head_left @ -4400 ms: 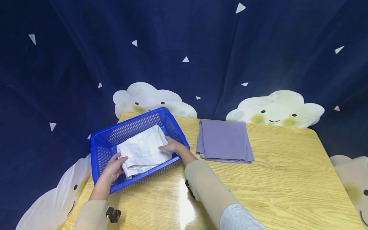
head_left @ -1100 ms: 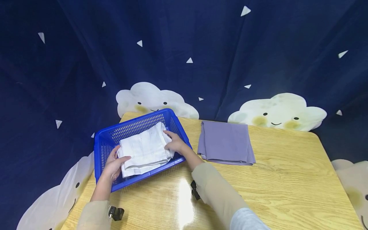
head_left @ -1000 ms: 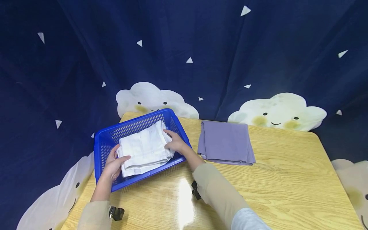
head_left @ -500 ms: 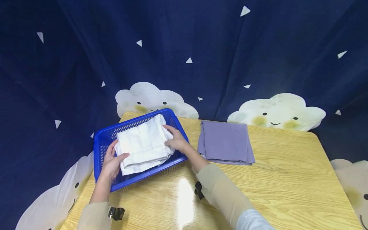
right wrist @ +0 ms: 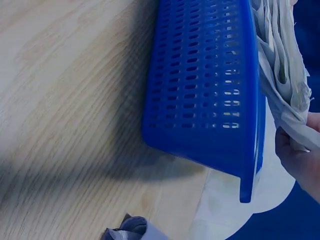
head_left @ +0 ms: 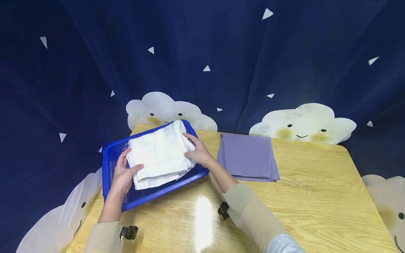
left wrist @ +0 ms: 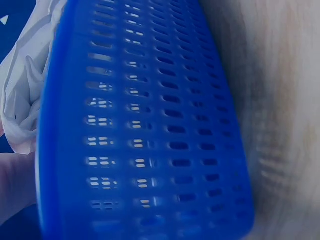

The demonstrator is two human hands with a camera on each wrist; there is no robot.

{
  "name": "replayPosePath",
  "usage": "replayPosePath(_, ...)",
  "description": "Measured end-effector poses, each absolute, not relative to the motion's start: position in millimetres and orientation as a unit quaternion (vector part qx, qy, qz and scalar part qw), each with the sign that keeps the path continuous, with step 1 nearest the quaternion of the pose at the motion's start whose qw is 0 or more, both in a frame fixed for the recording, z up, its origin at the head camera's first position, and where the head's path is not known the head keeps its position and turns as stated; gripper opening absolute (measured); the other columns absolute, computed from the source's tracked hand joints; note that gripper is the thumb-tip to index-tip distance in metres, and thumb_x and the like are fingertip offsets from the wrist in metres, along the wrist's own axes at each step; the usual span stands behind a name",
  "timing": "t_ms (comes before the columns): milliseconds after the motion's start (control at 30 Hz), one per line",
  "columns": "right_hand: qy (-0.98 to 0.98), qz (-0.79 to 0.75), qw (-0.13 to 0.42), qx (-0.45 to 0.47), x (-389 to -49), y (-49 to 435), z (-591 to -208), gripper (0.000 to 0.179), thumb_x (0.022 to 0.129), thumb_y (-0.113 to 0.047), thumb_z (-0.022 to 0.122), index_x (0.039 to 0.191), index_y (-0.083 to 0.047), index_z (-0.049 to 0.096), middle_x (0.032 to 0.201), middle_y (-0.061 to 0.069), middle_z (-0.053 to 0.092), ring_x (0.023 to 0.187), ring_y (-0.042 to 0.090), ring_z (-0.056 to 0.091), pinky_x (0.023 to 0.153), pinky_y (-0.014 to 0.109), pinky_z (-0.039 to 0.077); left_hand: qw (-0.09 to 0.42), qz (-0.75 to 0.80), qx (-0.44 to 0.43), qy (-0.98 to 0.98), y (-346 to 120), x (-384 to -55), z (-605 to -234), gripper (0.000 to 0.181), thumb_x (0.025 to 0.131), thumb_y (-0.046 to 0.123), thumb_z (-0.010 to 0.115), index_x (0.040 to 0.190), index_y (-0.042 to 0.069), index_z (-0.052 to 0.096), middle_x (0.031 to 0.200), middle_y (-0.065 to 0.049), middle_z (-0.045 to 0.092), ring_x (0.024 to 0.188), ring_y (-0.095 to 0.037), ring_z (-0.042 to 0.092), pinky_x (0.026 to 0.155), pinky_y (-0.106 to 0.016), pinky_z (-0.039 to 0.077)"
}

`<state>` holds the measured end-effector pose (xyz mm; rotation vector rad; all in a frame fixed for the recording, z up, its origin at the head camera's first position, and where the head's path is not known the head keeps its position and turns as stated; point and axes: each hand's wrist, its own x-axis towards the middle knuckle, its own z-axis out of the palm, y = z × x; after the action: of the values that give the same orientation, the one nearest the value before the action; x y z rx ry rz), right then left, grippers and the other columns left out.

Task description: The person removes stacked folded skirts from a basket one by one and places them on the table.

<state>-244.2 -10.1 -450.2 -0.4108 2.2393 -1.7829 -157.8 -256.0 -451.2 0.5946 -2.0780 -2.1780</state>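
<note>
A folded white cloth, several layers thick, is raised level with the top of the blue plastic basket, overlapping its far rim in the head view. My left hand grips its left edge, thumb on top and fingers along the side. At the opposite edge, my right hand pinches the layers between thumb and fingers. From the right wrist, the cloth's stacked folds show above the basket rim. In the left wrist view the perforated basket wall covers most of the hand.
A folded purple cloth lies on the wooden table just right of the basket. Behind the table hangs a dark blue curtain printed with clouds and triangles. The basket stands at the table's left side.
Both hands have lifted the white cloth up from inside the basket, toward the far rim. Earlier it lay lower, with more of the basket's inside showing. Basket and purple cloth have stayed put.
</note>
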Motion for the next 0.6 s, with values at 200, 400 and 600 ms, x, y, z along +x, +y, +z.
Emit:
replayPosePath(200, 0.759, -0.627, 0.111, -0.14, -241, -2, -442, 0.074, 0.067, 0.018, 0.059, 0.135, -0.009, 0.044, 0.119, 0.017, 0.052, 0.106, 0.025, 0.047, 0.094, 0.038, 0.042, 0.038, -0.708, 0.188, -0.68, -249, -159, -444, 0.085, 0.074, -0.019, 0.058, 0.145, 0.013, 0.022, 0.152, -0.003, 0.013, 0.136, -0.017, 0.015, 0.1, -0.029, 0.038)
replayPosePath(400, 0.759, -0.629, 0.107, -0.127, -238, 9, -435, 0.075, 0.068, 0.017, 0.06, 0.135, -0.012, 0.045, 0.118, 0.015, 0.051, 0.105, 0.024, 0.047, 0.091, 0.035, 0.043, 0.037, -0.711, 0.175, -0.68, -241, -161, -438, 0.084, 0.073, -0.019, 0.058, 0.143, 0.012, 0.023, 0.152, -0.006, 0.013, 0.134, -0.019, 0.018, 0.077, -0.012, 0.047)
replayPosePath(600, 0.763, -0.627, 0.093, -0.127, -235, 21, -427, 0.073, 0.068, 0.017, 0.061, 0.134, -0.01, 0.045, 0.123, 0.014, 0.051, 0.106, 0.024, 0.047, 0.089, 0.034, 0.043, 0.029, -0.723, 0.158, -0.672, -232, -164, -433, 0.084, 0.074, -0.02, 0.057, 0.143, 0.012, 0.023, 0.151, -0.007, 0.018, 0.129, -0.026, 0.028, 0.071, -0.018, 0.051)
